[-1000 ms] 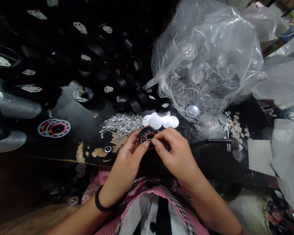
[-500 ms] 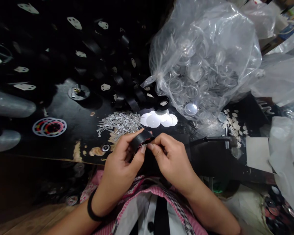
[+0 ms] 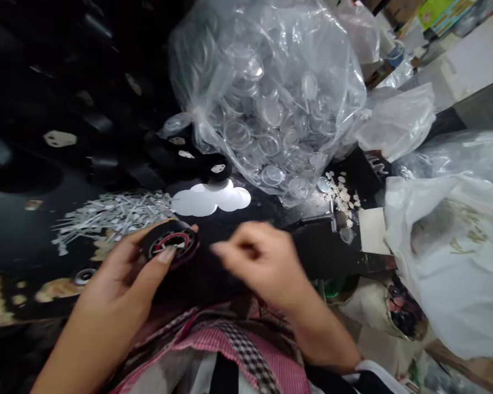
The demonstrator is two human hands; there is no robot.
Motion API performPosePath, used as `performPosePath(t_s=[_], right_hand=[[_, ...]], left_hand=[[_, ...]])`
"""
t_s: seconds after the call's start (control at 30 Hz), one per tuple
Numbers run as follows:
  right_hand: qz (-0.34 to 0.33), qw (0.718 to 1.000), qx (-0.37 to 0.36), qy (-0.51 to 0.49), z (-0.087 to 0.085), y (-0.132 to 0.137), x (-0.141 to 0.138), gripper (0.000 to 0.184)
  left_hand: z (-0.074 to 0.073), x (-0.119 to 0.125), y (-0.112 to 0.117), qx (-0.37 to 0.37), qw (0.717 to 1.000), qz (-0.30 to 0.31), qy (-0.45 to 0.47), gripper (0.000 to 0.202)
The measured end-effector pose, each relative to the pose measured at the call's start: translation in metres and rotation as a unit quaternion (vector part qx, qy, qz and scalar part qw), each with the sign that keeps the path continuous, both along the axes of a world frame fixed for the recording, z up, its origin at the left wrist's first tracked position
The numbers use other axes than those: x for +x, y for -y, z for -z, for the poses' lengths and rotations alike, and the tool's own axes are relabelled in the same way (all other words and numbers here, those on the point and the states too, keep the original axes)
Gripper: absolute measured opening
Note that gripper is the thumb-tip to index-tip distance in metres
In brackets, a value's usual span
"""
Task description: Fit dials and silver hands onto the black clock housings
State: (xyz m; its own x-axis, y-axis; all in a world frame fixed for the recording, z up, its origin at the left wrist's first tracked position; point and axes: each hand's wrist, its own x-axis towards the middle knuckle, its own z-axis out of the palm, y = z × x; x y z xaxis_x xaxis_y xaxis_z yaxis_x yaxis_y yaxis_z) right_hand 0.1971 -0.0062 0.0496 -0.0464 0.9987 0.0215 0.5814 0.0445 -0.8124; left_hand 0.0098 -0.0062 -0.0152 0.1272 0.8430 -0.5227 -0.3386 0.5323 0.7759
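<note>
A black round housing (image 3: pixel 170 244) is held in the left hand (image 3: pixel 123 279), just above the near edge of the table (image 3: pixel 28 243). The fingers are cupped under it and the thumb is laid across its face. A printed dial with red and white markings is seen already seated inside the housing. Whether a pointer has been fitted on the dial cannot be told, since the thumb covers part of it. No clear cover can be made out over the face, so the piece is judged to be only partly assembled.

The right hand (image 3: pixel 258 260) is held apart from the housing, to its right, and is blurred. Its fingers are loosely curled, and it cannot be told whether something small is pinched between them.

Further out, a heap of small metal pointers (image 3: pixel 107 216) is spread on the table beyond the left hand. A few white discs (image 3: pixel 211 200) are overlapped beside the heap, and more black housings (image 3: pixel 216 167) lie just behind the discs. A large clear bag (image 3: pixel 271 98) filled with transparent round covers is slumped behind these, and pale scraps (image 3: pixel 340 191) are scattered at its right foot. A white plastic bag (image 3: pixel 447 262) is seen at the far right. The supply of loose parts appears large, so much stock is judged to be left unassembled.
</note>
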Motion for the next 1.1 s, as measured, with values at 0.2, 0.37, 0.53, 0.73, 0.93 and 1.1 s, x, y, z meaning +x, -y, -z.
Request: performPosePath(t_s=[0.2, 0.37, 0.53, 0.73, 0.93, 1.1], right_hand=[[0.337, 0.924, 0.179, -0.006, 0.024, 0.004, 0.087, 0.017], [0.308, 0.927, 0.139, -0.161, 0.043, -0.006, 0.081, 0.009], [0.111, 0.946, 0.102, -0.287, 0.017, -0.004, 0.014, 0.011], [-0.046, 0.956, 0.083, -0.277, 0.018, -0.004, -0.014, 0.019], [-0.090, 0.960, 0.149, -0.218, 0.027, -0.003, -0.020, 0.020], [-0.099, 0.969, 0.140, -0.175, 0.022, 0.003, -0.013, 0.024]], left_hand=[[-0.010, 0.023, -0.002, -0.076, 0.987, -0.006, 0.141, 0.026], [-0.003, 0.037, 0.003, -0.195, 0.955, 0.030, 0.221, 0.026], [0.002, 0.040, 0.003, -0.214, 0.947, 0.044, 0.235, 0.023], [-0.002, 0.041, -0.001, -0.194, 0.943, 0.061, 0.263, 0.019], [-0.010, 0.041, -0.005, -0.220, 0.941, 0.058, 0.251, 0.014], [-0.006, 0.043, -0.001, -0.212, 0.944, 0.036, 0.252, 0.014]])
